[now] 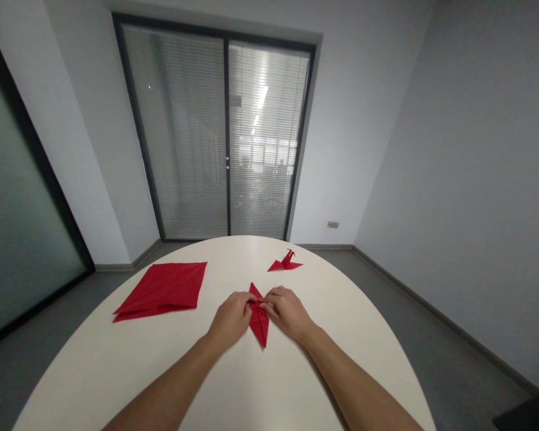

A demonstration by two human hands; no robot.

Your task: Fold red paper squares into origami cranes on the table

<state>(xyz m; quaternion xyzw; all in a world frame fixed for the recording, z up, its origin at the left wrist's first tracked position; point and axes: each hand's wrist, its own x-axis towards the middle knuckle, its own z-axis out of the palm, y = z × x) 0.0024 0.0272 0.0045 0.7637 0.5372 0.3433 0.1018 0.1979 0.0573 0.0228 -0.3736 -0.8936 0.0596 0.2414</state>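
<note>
A narrow, diamond-shaped piece of folded red paper (259,328) lies on the table between my hands, one point toward me and the other away. My left hand (232,317) is closed on its left edge, thumb and fingers pressed near the upper half. From the right, my right hand (288,311) pinches the same paper near its middle, the fingers curled. The fingertips of both hands almost meet over the paper and cover part of its upper half.
A finished-looking red paper crane (286,262) stands toward the far edge of the round white table (233,383). A stack of red paper sheets (166,290) lies at the left. Beyond are a glass door with blinds (184,137) and white walls.
</note>
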